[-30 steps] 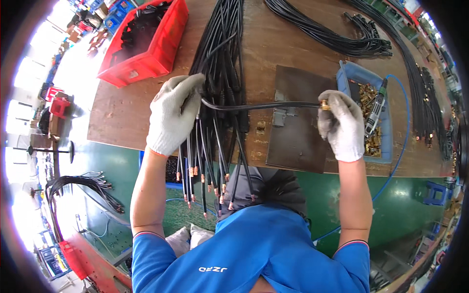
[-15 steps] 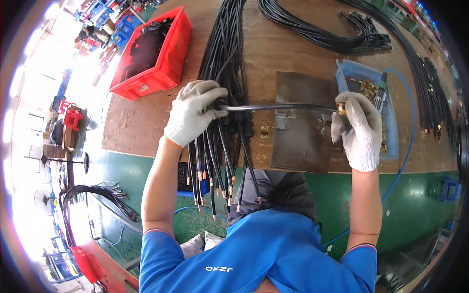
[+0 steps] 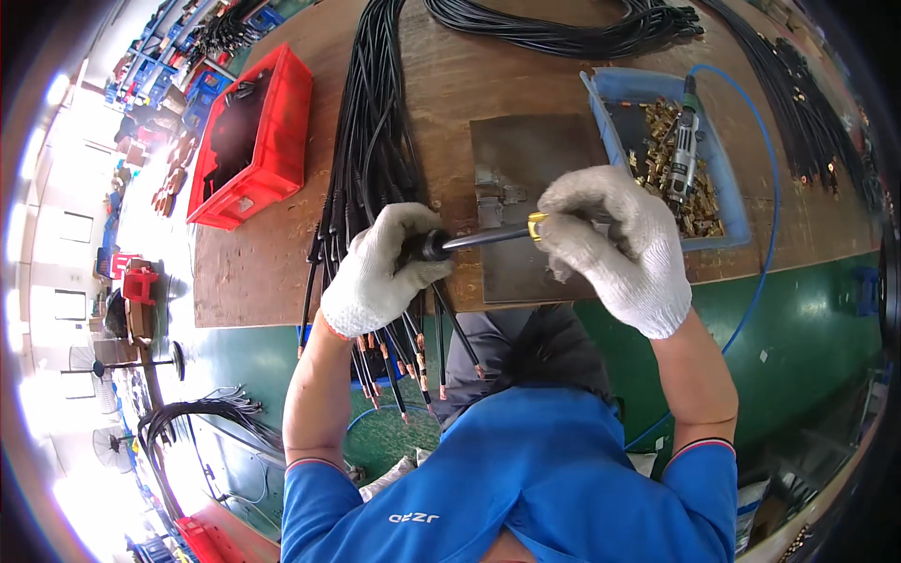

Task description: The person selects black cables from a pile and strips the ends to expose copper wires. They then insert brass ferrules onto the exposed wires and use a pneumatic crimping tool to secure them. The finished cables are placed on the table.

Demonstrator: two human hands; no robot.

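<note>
White-gloved, the left hand (image 3: 377, 277) in the head view wraps its fingers round a black boot (image 3: 434, 246), while the right hand (image 3: 621, 258) pinches a brass fitting (image 3: 537, 227). A short span of cable (image 3: 488, 237) runs between them, out of the boot to the fitting, in front of the dark plate (image 3: 540, 145). Both grips look firm, but the gloves hide how far the cable sits inside the fitting.

That hidden joint seems the likeliest trouble: if it is loose, pulling the hands apart could part the two. The boot might also bind, if it is a tight fit and the cable bends where it enters. Thick glove fingertips could let the small fitting twist or slip.

Just beside the left hand lies the cable bundle (image 3: 371, 122), its copper ends (image 3: 420, 361) hanging past the table (image 3: 441, 84); a forearm brushing them could bend strands or drag cables out of line. To the right, a tool (image 3: 684, 155) rests on the brass parts in the blue tray (image 3: 737, 233). Its hose (image 3: 774, 192) drops near the right forearm, so a snag there could tug the tool loose and scatter parts.
</note>
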